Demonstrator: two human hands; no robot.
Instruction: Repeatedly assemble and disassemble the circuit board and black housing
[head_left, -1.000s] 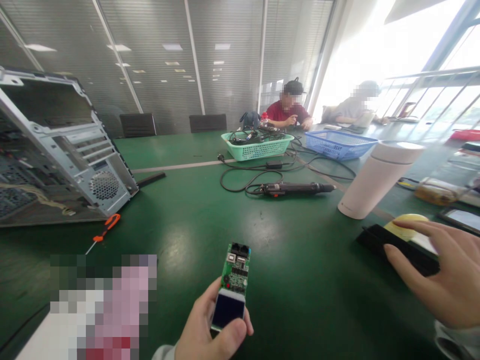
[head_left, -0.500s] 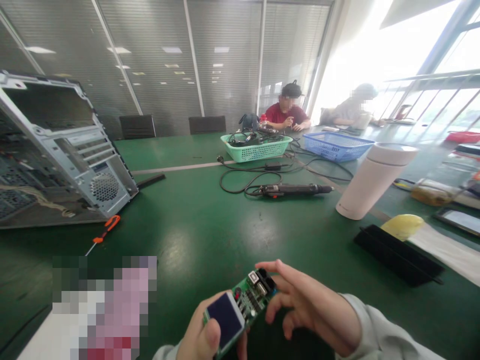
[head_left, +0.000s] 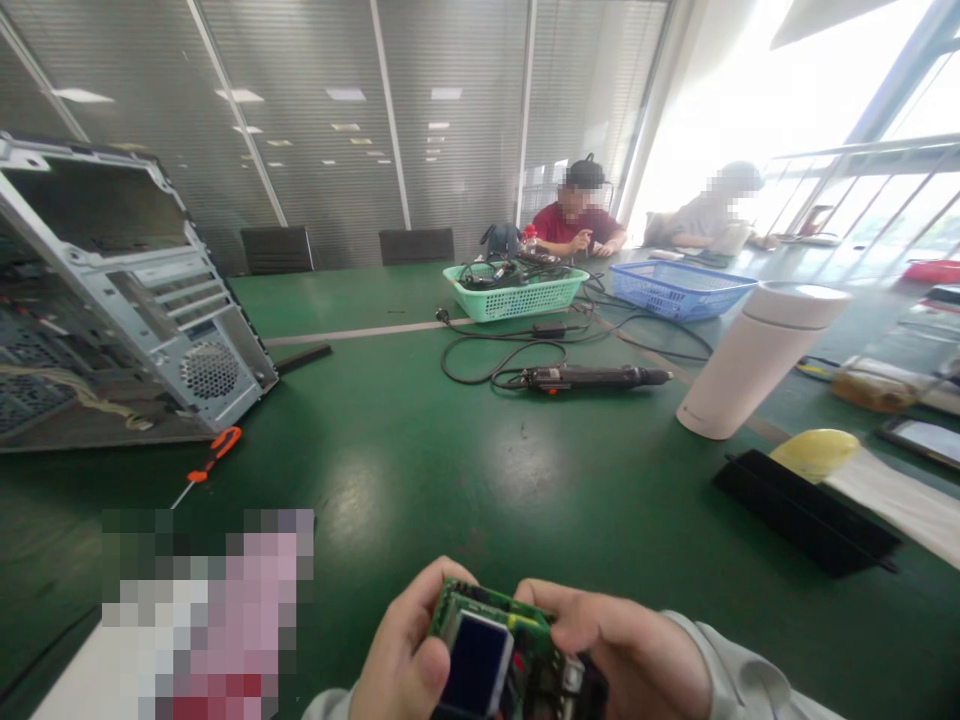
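Note:
Close to me, at the bottom middle of the head view, is a green circuit board [head_left: 534, 628] with a small dark display in a pale frame and several connectors. My left hand [head_left: 409, 645] is closed around its display end, thumb beside the screen. My right hand [head_left: 619, 640] grips the connector end, with its thumb on the board's upper edge. The board is tilted, and its lower part is blurred and partly cut off by the frame's bottom edge. Both hands are over the green table [head_left: 420, 480].
An open computer case [head_left: 202, 300] stands at left, with an orange-handled screwdriver [head_left: 214, 455] before it. An electric screwdriver [head_left: 592, 378] lies mid-table. Behind are a green basket [head_left: 517, 300] of cables and a blue basket [head_left: 679, 295]. A tumbler [head_left: 757, 360] stands right; two people sit beyond.
My right hand has gone from open fingers beside the board to gripping it. The board has turned clockwise and its connector end has moved down, towards me.

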